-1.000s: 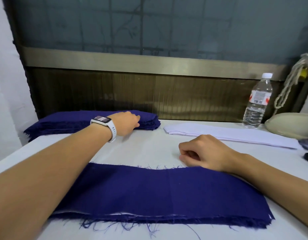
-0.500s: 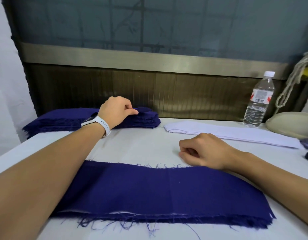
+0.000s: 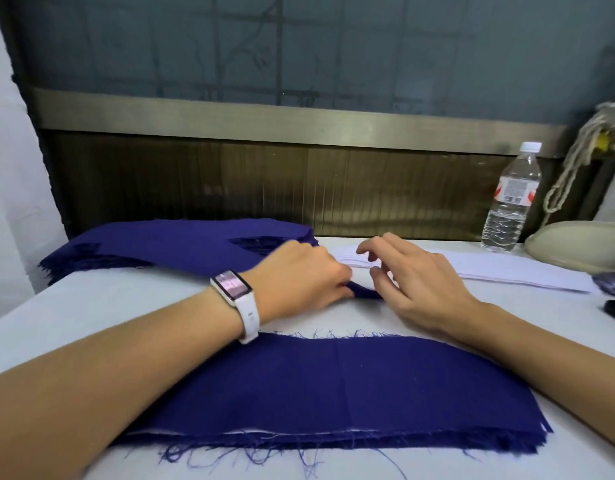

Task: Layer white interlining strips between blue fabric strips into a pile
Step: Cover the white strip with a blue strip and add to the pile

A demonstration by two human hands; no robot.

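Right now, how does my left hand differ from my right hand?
The left hand grips the end of a blue fabric strip, fingers curled round it; the right hand holds nothing, its fingers loose and spread beside that end. The left wrist wears a white smartwatch; the right wrist is bare. Both hands sit beyond the layered pile, close together.

Left hand (image 3: 299,276) seemingly pinched, right hand (image 3: 415,277) loose-fingered alongside.

The left hand (image 3: 301,275) has dragged one frayed dark blue fabric strip (image 3: 181,245) off the far stack; the right hand (image 3: 415,282) has uncurled beside the strip's end.
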